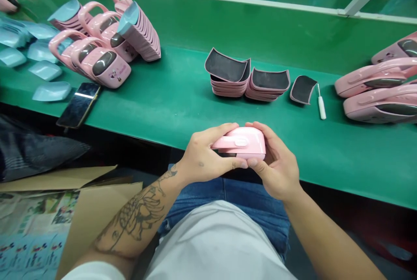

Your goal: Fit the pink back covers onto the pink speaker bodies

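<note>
Between my two hands is a pink plastic housing with a handle (pixel 250 141), held over the near edge of the green bench. My left hand (pixel 208 154) wraps round its handle side, thumb along the lower edge. On the opposite end, my right hand (pixel 276 162) grips it with the thumb pressed at the bottom seam. A dark window strip shows partly beneath the handle; the underside is hidden. Beyond my hands stand stacked curved panels (pixel 230 84) with pink rims and dark faces, a second panel stack (pixel 269 84) and a single panel (pixel 302 89).
A white-handled tool (pixel 322 107) lies right of the panels. Pink housings (pixel 384 106) are piled at far right, more pink housings (pixel 110 67) at left with light-blue pieces (pixel 52 91). A phone (pixel 79 105) lies near the edge. Below left is an open cardboard box (pixel 100 210).
</note>
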### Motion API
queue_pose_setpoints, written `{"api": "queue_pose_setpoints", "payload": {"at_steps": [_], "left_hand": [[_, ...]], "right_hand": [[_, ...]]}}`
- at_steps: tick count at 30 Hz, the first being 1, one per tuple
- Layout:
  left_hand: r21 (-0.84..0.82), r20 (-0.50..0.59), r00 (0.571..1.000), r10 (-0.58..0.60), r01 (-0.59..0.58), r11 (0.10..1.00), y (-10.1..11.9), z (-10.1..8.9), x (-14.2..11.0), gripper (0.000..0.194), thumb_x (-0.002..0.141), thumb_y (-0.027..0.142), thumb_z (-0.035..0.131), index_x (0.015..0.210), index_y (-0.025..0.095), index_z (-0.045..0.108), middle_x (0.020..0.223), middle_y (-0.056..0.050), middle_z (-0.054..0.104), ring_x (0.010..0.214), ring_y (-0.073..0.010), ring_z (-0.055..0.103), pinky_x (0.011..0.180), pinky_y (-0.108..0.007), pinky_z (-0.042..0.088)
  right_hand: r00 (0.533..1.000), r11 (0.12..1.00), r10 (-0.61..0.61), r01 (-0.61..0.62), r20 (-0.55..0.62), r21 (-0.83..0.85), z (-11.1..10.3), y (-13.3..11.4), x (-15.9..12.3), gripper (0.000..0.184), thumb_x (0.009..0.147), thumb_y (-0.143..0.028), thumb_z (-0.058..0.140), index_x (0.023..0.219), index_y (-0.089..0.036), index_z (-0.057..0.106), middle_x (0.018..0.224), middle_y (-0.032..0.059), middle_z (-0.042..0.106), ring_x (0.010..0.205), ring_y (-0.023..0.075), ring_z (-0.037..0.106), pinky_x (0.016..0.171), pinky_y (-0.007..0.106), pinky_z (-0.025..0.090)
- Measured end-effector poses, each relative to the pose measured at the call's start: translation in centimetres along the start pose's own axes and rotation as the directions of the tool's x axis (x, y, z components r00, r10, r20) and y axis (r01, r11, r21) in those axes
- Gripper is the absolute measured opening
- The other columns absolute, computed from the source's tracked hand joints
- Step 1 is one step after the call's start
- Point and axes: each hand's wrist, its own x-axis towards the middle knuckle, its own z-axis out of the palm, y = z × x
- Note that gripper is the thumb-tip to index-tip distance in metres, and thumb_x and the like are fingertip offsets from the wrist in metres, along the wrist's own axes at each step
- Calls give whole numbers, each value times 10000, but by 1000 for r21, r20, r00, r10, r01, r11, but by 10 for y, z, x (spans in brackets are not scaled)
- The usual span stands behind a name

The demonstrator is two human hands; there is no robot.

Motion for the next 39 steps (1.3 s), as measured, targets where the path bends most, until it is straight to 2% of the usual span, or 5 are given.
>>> {"api": "queue_pose_setpoints", "payload": {"at_steps": [5, 9, 15, 28, 39], "left_hand": [[3, 74, 994, 78, -78, 997, -3, -7, 6, 755, 657, 513, 910, 1314, 237, 661, 1285, -100, 708, 1168, -302, 682, 1084, -455, 528], [-79, 201, 960, 193, -180, 980, -12, -14, 15, 1028, 615, 510, 933, 1502, 263, 475, 1577, -141, 449, 1406, -354, 502, 1159, -505, 465], [-52, 375, 924, 78, -63, 997, -30, 9, 12, 1043, 698, 359, 907, 1573, 292, 345, 1567, -116, 478, 1440, -320, 473, 1230, -502, 372], [-106, 406, 904, 133, -98, 990, -16, 44, 26, 879, 712, 314, 887, 1482, 271, 466, 1471, -109, 565, 1328, -299, 575, 1140, -432, 472], [-165, 320, 943, 91, -39, 985, -24, 54, 20, 857, 719, 362, 898, 1486, 271, 524, 1469, -93, 595, 1356, -292, 570, 1189, -457, 434]], "right_hand": [[999, 999, 38, -37, 26, -21, -3, -1, 3, 711, 870, -512, 765, 1482, -280, 487, 1532, 103, 532, 1363, 328, 555, 1110, 495, 524], [998, 1000, 27, -26, 57, -8, -24, 3, 0, 754, 906, -503, 728, 1554, -301, 398, 1581, 99, 486, 1414, 327, 511, 1131, 497, 500], [1000, 997, 12, -11, 12, -81, -66, 14, -23, 554, 1003, -340, 601, 1537, -299, 461, 1618, 69, 445, 1482, 313, 430, 1230, 507, 371], [998, 930, 51, -60, -33, -364, -82, 25, -41, 883, 814, -373, 840, 1565, -307, 381, 1592, 109, 466, 1466, 332, 437, 1233, 591, 311], [992, 886, 14, -70, -123, -458, -76, 28, -37, 761, 830, -450, 812, 1497, -285, 486, 1483, 108, 590, 1368, 346, 538, 1162, 554, 406]]}}
